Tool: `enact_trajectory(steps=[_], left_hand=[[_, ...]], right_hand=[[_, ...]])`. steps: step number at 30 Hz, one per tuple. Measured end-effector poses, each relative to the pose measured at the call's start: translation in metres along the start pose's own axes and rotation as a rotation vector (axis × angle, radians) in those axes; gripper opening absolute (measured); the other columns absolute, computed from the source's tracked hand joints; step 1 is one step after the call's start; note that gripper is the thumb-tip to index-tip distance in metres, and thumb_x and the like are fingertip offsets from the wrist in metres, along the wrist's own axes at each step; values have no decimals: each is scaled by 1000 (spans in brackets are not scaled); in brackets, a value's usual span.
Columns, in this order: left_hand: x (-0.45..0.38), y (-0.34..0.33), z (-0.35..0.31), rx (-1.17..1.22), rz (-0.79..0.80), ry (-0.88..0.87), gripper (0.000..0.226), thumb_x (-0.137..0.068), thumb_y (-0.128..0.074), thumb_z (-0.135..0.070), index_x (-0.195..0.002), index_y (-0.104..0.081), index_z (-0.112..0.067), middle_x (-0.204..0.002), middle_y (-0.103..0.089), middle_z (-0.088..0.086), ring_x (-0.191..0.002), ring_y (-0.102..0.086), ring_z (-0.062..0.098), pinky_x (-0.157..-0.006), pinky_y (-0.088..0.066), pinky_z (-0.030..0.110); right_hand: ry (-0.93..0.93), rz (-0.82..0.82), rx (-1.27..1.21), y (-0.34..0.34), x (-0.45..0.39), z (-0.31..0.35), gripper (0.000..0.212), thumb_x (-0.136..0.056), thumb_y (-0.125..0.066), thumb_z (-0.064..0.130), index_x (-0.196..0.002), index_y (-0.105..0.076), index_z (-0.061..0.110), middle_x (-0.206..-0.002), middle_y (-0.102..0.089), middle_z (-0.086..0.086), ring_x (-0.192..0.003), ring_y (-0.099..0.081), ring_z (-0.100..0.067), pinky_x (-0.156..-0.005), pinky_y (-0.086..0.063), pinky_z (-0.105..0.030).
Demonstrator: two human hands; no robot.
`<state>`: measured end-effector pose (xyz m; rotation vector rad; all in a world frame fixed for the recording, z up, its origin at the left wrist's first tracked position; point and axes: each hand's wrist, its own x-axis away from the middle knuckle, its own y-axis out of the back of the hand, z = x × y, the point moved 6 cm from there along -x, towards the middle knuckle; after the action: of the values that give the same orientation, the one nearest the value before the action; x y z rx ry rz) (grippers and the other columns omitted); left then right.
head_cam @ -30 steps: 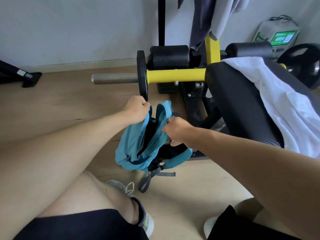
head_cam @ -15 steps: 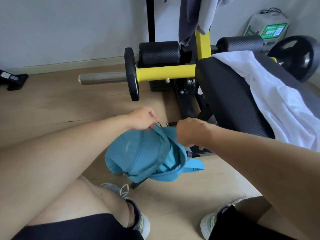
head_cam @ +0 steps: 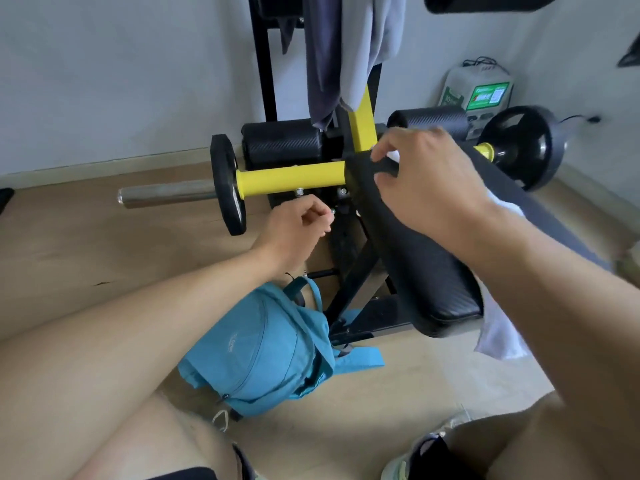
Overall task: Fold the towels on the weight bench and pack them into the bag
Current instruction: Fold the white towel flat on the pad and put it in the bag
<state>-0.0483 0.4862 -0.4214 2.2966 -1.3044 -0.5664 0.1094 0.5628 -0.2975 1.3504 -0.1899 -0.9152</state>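
Wooden floor and a pale wall frame us, and right in the middle stands the weight bench, its black pad running away toward the right. The towel is white and mostly hidden behind our right arm: a corner peeks out at the far end of the pad just under the fingers, another patch shows past the wrist, and a flap hangs off the near right edge of the pad.

Our right hand is over the far end of the pad, fingers bent downward and spread; whether they already touch the cloth we cannot tell. Our left hand hangs lower, beside the bench frame, fingers loosely curled and holding nothing.

The step, as we judge it, is getting the first towel in hand for folding. Best to take that far corner cleanly, bring the left hand up to a second corner, and lift the cloth flat so it does not slide off the near edge where it already droops.

Below the left forearm the blue bag lies slumped on the floor against the bench leg, well apart from both hands; it looks closed or collapsed, so it will likely need opening before packing. Beyond the pad, grey garments hang from the upright, and a black weight plate sits at the far right.
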Motion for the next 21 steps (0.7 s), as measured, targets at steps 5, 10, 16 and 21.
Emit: enact_trajectory(steps=[5, 10, 16, 21], left_hand=[[0, -22, -63, -173, -140, -414, 14, -95, -66, -25, -108, -67, -22, -104, -64, -14, -103, -56, 4, -92, -43, 15], [3, -51, -93, -237, -36, -583, 27, -94, -67, -28, -118, -68, -16, -116, -67, -5, -116, -53, 12, -103, -37, 19], [2, -68, -86, -262, 89, -527, 31, -97, -67, -33, -125, -68, -19, -126, -65, -7, -133, -43, 8, -110, -26, 12], [-2, -56, -82, 85, 79, -205, 25, -101, -59, -36, -122, -68, -24, -116, -67, -18, -115, -56, -1, -98, -41, 16]], right_hand=[[-277, 152, 97, -5, 4, -71, 59, -90, -63, 29, -146, -45, 22, -144, -50, -6, -137, -38, -32, -101, -40, -46], [-365, 172, 30, -19, 13, -109, 59, -86, -69, 33, -141, -49, 23, -135, -59, -5, -127, -52, -29, -88, -44, -38], [-389, 48, -83, -12, 12, -123, 17, -94, -58, 23, -103, -70, 14, -103, -70, -5, -87, -53, -22, -69, -35, -29], [-326, -107, -401, 6, 8, -93, 8, -100, -57, 27, -102, -60, 20, -87, -66, 7, -74, -56, -11, -62, -40, -28]])
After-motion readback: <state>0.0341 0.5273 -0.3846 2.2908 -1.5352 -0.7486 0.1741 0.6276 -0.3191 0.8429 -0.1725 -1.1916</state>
